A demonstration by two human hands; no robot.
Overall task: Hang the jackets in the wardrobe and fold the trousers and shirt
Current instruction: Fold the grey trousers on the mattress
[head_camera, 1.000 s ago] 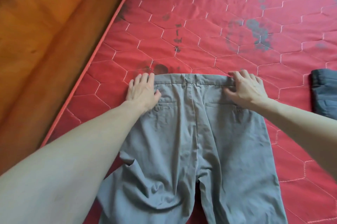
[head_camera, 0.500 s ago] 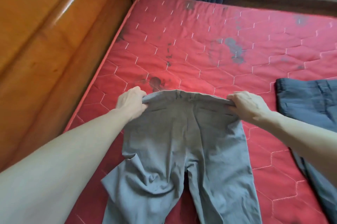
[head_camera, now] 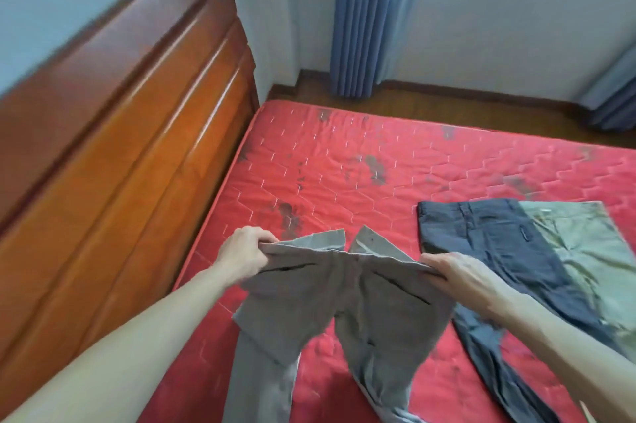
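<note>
Grey trousers (head_camera: pixel 309 298) hang lifted above the red mattress (head_camera: pixel 344 161), waistband up and open at the front, legs trailing down toward me. My left hand (head_camera: pixel 242 254) grips the left end of the waistband. At the right end, my right hand (head_camera: pixel 457 273) pinches the waistband. Dark blue trousers (head_camera: pixel 488 250) lie flat on the mattress to the right. Partly on top of them lie light olive trousers (head_camera: pixel 585 250).
A polished wooden headboard (head_camera: pixel 113 161) runs along the left side of the mattress. Blue curtains (head_camera: pixel 364 16) hang at the far wall, above a strip of wooden floor (head_camera: pixel 447 106). Another curtain (head_camera: pixel 616 95) hangs at the far right.
The grey trousers lay flat with both hands pressing the waistband. Both hands then gripped the waistband and raised it off the mattress. My view has tilted up, showing the wall and curtains.
</note>
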